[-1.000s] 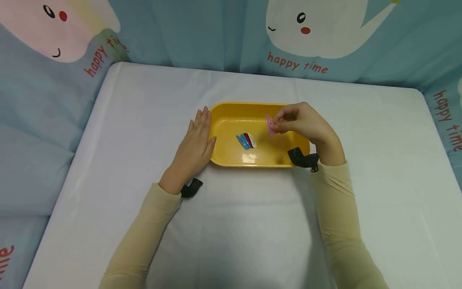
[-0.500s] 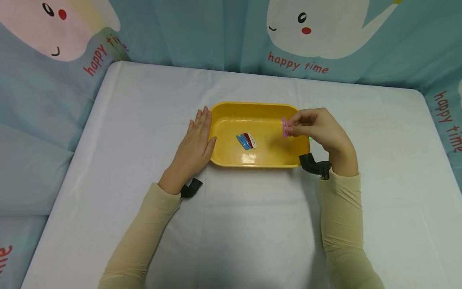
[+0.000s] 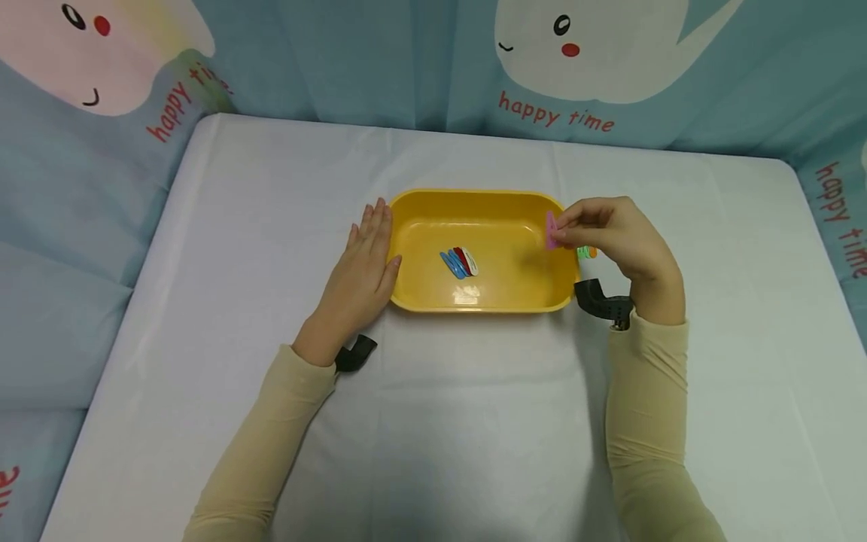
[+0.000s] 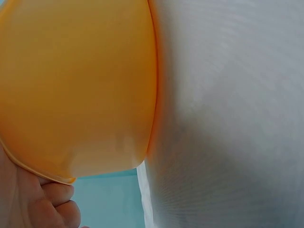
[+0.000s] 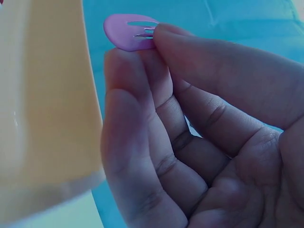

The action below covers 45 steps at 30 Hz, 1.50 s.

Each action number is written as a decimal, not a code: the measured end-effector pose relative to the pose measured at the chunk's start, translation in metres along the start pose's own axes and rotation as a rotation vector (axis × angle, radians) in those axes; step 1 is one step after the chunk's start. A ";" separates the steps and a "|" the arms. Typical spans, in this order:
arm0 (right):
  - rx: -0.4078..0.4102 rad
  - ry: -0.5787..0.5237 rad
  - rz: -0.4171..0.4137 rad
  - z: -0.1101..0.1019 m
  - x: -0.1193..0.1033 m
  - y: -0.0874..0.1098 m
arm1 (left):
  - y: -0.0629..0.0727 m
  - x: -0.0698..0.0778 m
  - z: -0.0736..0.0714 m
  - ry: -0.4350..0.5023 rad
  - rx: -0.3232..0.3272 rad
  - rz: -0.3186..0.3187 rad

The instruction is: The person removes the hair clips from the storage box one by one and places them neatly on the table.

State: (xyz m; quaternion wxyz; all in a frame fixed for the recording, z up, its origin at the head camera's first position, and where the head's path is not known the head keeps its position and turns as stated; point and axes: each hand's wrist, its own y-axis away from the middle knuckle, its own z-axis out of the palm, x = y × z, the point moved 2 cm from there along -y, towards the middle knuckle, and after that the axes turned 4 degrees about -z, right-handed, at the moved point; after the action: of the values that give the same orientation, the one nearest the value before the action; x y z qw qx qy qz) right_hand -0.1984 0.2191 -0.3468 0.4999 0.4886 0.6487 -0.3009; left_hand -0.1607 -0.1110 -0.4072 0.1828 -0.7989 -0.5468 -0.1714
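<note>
A pink snap hair clip [image 3: 552,230] is pinched between the thumb and fingers of my right hand [image 3: 612,229], over the right end of a yellow tray [image 3: 501,290]. The right wrist view shows the hair clip [image 5: 128,32] between thumb and fingertips, with the tray wall [image 5: 57,95] to the left. My left hand [image 3: 359,271] lies with straight fingers against the tray's left rim. In the left wrist view its fingers [image 4: 57,209] touch the rim from outside. Inside the tray lie blue, red and white hair clips [image 3: 459,263], side by side.
Green and orange hair clips [image 3: 586,252] lie on the white-covered table [image 3: 460,421] just outside the tray's right end, partly hidden by my right hand. A blue curtain [image 3: 366,60] hangs along the table's back and left edges.
My right hand has moved right with the pink hair clip, from over the tray's interior to its right end. Green and orange clips have come into view. The left hand stays in place.
</note>
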 end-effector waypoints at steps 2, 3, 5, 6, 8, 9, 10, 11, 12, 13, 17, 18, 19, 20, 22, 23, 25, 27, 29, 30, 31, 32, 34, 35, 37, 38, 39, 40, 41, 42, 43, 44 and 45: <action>0.005 -0.006 0.002 -0.002 0.000 0.000 | 0.000 0.000 0.000 0.003 0.004 0.003; 0.007 -0.011 0.002 -0.003 0.001 0.001 | 0.000 0.000 -0.001 0.003 0.006 0.006; 0.005 -0.032 -0.005 -0.005 0.002 0.001 | 0.000 0.000 -0.001 0.005 0.009 0.008; 0.002 -0.042 -0.009 -0.006 0.002 0.001 | 0.001 0.000 -0.001 0.005 0.010 0.008; 0.000 -0.059 -0.015 -0.007 0.003 0.001 | 0.001 0.000 -0.001 0.006 0.009 0.009; 0.000 -0.071 -0.017 -0.008 0.004 0.001 | 0.001 0.000 -0.001 0.006 0.008 0.009; 0.000 -0.079 -0.018 -0.009 0.005 0.001 | 0.001 0.000 -0.001 0.006 0.007 0.009; 0.002 -0.084 -0.017 -0.010 0.005 0.001 | 0.001 0.000 -0.001 0.006 0.006 0.008; 0.003 -0.095 -0.018 -0.011 0.006 0.001 | 0.000 0.000 -0.001 0.006 0.005 0.008; 0.006 -0.101 -0.017 -0.012 0.006 0.001 | 0.000 0.000 -0.001 0.007 0.005 0.009; 0.024 -0.106 -0.010 -0.014 0.008 0.002 | 0.001 0.001 -0.001 0.011 0.004 0.008; 0.027 -0.101 -0.008 -0.014 0.008 0.002 | 0.001 0.001 -0.001 0.011 0.005 0.008; 0.032 -0.096 -0.005 -0.015 0.008 0.002 | 0.001 0.001 -0.001 0.012 0.005 0.008; 0.035 -0.097 -0.005 -0.015 0.008 0.003 | 0.001 0.001 -0.001 0.012 0.005 0.007; 0.040 -0.092 -0.010 -0.016 0.010 0.003 | 0.001 0.001 -0.001 0.012 0.006 0.007; 0.041 -0.092 -0.012 -0.017 0.010 0.003 | 0.001 0.001 -0.001 0.012 0.006 0.008; 0.045 -0.090 -0.018 -0.019 0.011 0.003 | 0.001 0.001 -0.001 0.012 0.007 0.009; 0.054 -0.082 -0.018 -0.020 0.013 0.003 | 0.000 0.001 -0.001 0.011 0.008 0.011; 0.063 -0.076 -0.012 -0.022 0.014 0.004 | 0.000 0.001 -0.001 0.009 0.007 0.012; 0.067 -0.071 -0.010 -0.023 0.015 0.004 | 0.000 0.001 -0.001 0.009 0.007 0.012; 0.072 -0.072 -0.005 -0.024 0.015 0.005 | 0.000 0.001 -0.001 0.007 0.006 0.012; 0.077 -0.067 -0.001 -0.025 0.016 0.005 | 0.000 0.001 -0.001 0.007 0.005 0.011; 0.088 -0.055 0.006 -0.026 0.016 0.006 | 0.000 0.001 -0.001 0.006 0.004 0.011; 0.091 -0.050 0.009 -0.027 0.017 0.006 | 0.000 0.001 -0.001 0.006 0.004 0.011; 0.100 -0.042 0.018 -0.028 0.018 0.006 | 0.000 0.001 -0.001 0.007 0.004 0.011; 0.103 -0.038 0.021 -0.028 0.018 0.006 | 0.000 0.001 -0.001 0.007 0.004 0.011; 0.104 -0.037 0.025 -0.028 0.019 0.006 | 0.000 0.000 -0.001 0.008 0.004 0.010; 0.103 -0.040 0.027 -0.028 0.020 0.006 | 0.000 0.000 -0.001 0.007 0.004 0.010; 0.101 -0.043 0.027 -0.029 0.020 0.006 | 0.000 0.000 -0.001 0.007 0.003 0.009; 0.099 -0.047 0.028 -0.029 0.021 0.006 | 0.000 0.000 -0.001 0.007 0.002 0.008; 0.096 -0.050 0.028 -0.029 0.022 0.006 | 0.000 0.000 -0.001 0.007 0.003 0.009; 0.094 -0.054 0.028 -0.029 0.023 0.006 | 0.000 0.000 -0.001 0.007 0.002 0.009; 0.093 -0.057 0.029 -0.029 0.024 0.005 | 0.000 0.000 -0.001 0.008 0.001 0.009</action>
State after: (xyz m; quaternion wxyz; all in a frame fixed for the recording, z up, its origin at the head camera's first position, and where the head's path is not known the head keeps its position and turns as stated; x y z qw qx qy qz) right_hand -0.2042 0.2547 -0.3592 0.4991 0.5118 0.6125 -0.3372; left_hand -0.1604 -0.1116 -0.4069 0.1860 -0.8005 -0.5427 -0.1734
